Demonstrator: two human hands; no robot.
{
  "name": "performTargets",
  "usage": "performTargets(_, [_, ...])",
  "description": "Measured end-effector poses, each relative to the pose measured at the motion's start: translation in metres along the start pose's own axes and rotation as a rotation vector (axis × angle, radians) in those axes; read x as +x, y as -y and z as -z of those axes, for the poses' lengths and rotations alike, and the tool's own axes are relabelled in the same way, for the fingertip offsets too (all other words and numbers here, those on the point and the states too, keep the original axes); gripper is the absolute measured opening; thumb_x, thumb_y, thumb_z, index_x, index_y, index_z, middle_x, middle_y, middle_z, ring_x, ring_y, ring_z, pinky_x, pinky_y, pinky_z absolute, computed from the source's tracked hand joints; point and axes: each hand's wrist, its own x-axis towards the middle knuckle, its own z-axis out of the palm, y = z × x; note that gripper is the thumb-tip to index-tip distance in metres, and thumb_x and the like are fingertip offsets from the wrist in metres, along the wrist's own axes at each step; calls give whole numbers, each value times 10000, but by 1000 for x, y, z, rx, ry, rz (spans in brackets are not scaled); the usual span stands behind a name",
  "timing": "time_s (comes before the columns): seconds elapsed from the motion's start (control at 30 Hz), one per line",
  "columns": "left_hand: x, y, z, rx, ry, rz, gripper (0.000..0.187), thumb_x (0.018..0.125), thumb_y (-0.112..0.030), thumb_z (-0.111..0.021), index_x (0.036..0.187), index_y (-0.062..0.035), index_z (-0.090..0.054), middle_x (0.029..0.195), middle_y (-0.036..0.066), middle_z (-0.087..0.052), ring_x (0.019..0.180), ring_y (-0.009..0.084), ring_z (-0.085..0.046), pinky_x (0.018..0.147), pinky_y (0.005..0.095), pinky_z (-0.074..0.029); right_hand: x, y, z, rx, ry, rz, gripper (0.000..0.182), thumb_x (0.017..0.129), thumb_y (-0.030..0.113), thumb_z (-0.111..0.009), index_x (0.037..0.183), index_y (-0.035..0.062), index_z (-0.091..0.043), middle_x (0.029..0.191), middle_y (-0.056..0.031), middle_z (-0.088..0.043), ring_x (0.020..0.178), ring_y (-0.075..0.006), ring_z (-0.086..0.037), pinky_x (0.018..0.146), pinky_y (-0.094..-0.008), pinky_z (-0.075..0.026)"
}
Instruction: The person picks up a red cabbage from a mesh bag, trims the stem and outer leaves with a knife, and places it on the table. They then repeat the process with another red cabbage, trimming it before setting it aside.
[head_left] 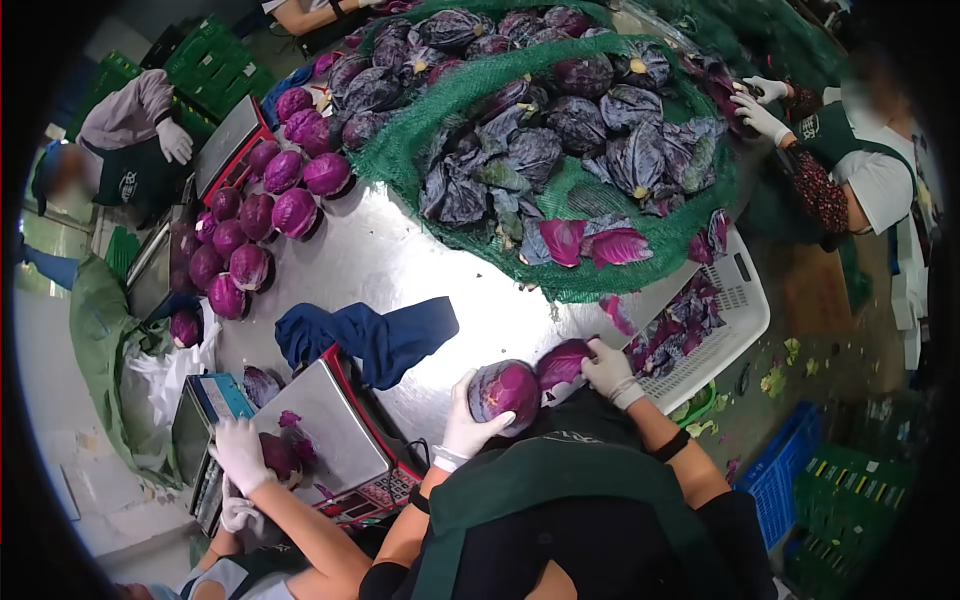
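Note:
In white gloves, both my hands are at the near edge of the metal table (400,260). My left hand (470,422) is wrapped round the side of a red cabbage (507,393), its thumb over the lower front. On the other side, my right hand (610,373) is closed on the edge of a loose purple cabbage leaf (563,366). The leaf is curled and lies close beside the cabbage. Left of the cabbage, a dark blue cloth (370,335) is crumpled on the table.
A green net (400,130) heaped with untrimmed cabbages spreads across the far side. Peeled cabbages (250,266) cluster at left. A scale (330,435) stands near a co-worker's gloved hand (240,455). At right, a white basket (745,300) holds leaves. Another person works beyond it.

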Motion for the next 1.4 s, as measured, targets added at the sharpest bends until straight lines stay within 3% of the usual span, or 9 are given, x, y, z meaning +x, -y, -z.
performTargets(0.17, [11,-17,0,-287,148,-128,949,594,-257,-838,1327,10,-298,1292,182,-367,1221,274,-384,1033,379,-314,-19,43,37,-323,-280,281,355,831,311,-606,1096,84,-541,837,-78,-606,567,-240,-591,554,-349,-492])
performTargets(0.3, [29,-70,4,40,166,-493,994,556,-278,-848,1345,-8,-306,1317,206,-348,1245,324,-363,1036,398,-299,-22,41,27,966,738,-182,554,865,468,-538,1289,130,-422,1021,-18,-593,822,-133,-590,690,-273,-501])
performTargets(0.37, [32,-92,7,47,186,-461,980,567,-203,-844,1363,-30,-299,1341,200,-337,1254,321,-359,1039,406,-299,-14,31,-3,1126,689,-140,662,831,530,-539,1312,104,-378,1069,-40,-580,873,-121,-578,695,-246,-495])
performTargets(0.5, [29,-100,-15,-915,-94,-152,1075,569,-192,-857,1395,-55,-181,1339,152,-344,1221,258,-394,1018,371,-339,-18,77,3,1295,569,10,733,775,523,-630,1298,100,-339,783,-18,-565,534,-100,-526,463,-249,-455])
performTargets(0.7, [31,-84,1,-841,-149,-35,1018,612,-345,-814,1371,-52,-202,1308,146,-365,1197,247,-409,1009,357,-352,-19,73,10,848,565,74,840,740,293,-744,1369,35,-251,904,-61,-586,600,-138,-579,520,-262,-484])
performTargets(0.83, [34,-86,15,-770,-54,-70,1001,607,-269,-811,1362,-34,-199,1301,156,-368,1203,248,-393,1018,361,-339,-38,115,41,163,60,563,630,719,251,-756,1228,-4,-486,1004,-101,-605,668,-111,-593,599,-239,-481])
performTargets(0.9, [41,-79,16,-608,-10,-87,1001,579,-210,-829,1347,-30,-212,1287,168,-373,1202,260,-393,1017,368,-340,-47,141,44,194,49,461,512,733,228,-732,1142,-14,-542,1034,-139,-612,724,-182,-632,643,-282,-501])
performTargets(1.17, [80,-24,-14,-465,110,141,902,637,-273,-817,1311,4,-285,1228,187,-437,1161,267,-426,982,358,-373,-10,90,7,-144,-127,580,346,752,294,-645,942,10,-584,775,-167,-625,699,-308,-628,634,-380,-502])
performTargets(1.4, [80,-50,-32,50,-81,-157,916,578,-360,-823,1268,4,-342,1175,203,-395,1130,337,-412,988,390,-339,0,88,3,-247,-156,503,177,748,202,-623,733,54,-527,620,-165,-536,583,-347,-569,529,-429,-447])
